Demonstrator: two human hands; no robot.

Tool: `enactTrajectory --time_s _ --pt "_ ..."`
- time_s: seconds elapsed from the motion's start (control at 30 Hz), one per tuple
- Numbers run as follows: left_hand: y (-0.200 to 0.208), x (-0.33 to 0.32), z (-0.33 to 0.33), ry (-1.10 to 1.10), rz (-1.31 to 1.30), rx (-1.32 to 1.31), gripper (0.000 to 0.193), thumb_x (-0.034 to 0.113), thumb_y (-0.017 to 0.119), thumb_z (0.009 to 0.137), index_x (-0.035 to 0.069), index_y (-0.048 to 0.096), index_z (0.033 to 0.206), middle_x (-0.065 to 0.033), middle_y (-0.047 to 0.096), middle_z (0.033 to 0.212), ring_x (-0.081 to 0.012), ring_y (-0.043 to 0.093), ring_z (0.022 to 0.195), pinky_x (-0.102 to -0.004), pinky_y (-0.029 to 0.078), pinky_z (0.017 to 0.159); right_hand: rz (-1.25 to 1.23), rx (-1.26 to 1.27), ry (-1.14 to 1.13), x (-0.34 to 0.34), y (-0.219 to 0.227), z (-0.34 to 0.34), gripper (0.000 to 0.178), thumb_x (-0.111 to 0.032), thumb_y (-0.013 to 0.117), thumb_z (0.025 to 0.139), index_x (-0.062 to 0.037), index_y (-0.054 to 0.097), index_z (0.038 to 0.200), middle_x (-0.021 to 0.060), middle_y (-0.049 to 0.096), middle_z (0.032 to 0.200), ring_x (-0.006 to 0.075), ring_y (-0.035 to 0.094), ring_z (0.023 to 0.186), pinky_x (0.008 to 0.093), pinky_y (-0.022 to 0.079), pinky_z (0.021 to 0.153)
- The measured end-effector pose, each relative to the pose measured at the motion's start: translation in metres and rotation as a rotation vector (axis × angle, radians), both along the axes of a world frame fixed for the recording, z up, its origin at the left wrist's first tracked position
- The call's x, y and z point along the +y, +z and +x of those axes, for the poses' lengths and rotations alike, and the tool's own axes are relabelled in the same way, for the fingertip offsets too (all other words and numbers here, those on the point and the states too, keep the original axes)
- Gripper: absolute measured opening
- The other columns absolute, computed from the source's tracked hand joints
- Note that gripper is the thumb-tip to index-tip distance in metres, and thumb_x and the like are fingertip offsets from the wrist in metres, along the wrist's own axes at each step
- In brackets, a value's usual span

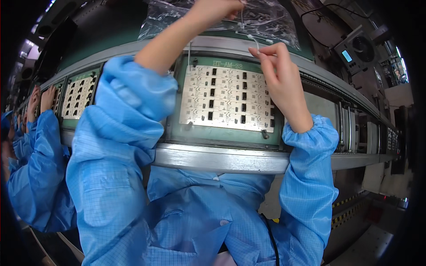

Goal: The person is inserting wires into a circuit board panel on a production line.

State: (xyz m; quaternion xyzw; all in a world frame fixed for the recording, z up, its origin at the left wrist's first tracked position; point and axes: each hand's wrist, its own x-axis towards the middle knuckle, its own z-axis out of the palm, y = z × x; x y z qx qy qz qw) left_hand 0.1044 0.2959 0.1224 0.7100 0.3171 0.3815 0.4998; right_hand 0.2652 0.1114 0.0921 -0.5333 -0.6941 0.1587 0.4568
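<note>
While left hand (214, 9) is cropped, wire (258, 44) indistinct

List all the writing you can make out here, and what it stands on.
Green tray: a line of letters and numbers above the panel, readable but not copied out here.
White board panel: repeated tiny print and marks, too small to read.
Small lit screen at right: too small and blurred to read.
</note>
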Motion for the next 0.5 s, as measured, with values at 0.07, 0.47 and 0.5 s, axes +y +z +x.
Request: enactTrajectory --time_s 0.07,0.47,0.5 --pt "-0.001 0.006 -0.028 -0.051 -0.143 -0.186 0.017 0.016 0.062 0.093 0.002 0.065 0.103 -0.009 0.071 0.091 -0.0159 0.069 0.086 -0.0249 0.051 0.068 -0.017 -0.1 0.013 0.003 0.002 -0.016 0.011 -0.008 0.056 0.099 0.0004 0.057 0.106 0.013 0.072 0.096 0.0234 0.07 0.088 0.0298 0.051 0.077" --pt "0.006 -0.106 -0.126 0.022 -0.173 -0.378 0.029 0.009 0.065 0.095 -0.004 0.065 0.12 -0.0067 0.069 0.101 -0.0093 0.063 0.087 -0.021 0.05 0.077 -0.029 -0.315 0.079 0.017 -0.025 -0.034 0.008 -0.007 0.07 0.084 -0.0012 0.072 0.09 0.0062 0.061 0.083 0.0161 0.055 0.075 0.0295 0.045 0.068" --pt "0.005 -0.106 -0.129 0.03 -0.177 -0.384 0.029 0.009 0.065 0.095 -0.004 0.065 0.12 -0.0067 0.069 0.101 -0.0093 0.063 0.087 -0.021 0.05 0.077 -0.033 -0.32 0.088 0.016 -0.024 -0.035 0.008 -0.007 0.07 0.084 -0.0012 0.072 0.09 0.0062 0.061 0.083 0.0161 0.055 0.075 0.0295 0.045 0.068"
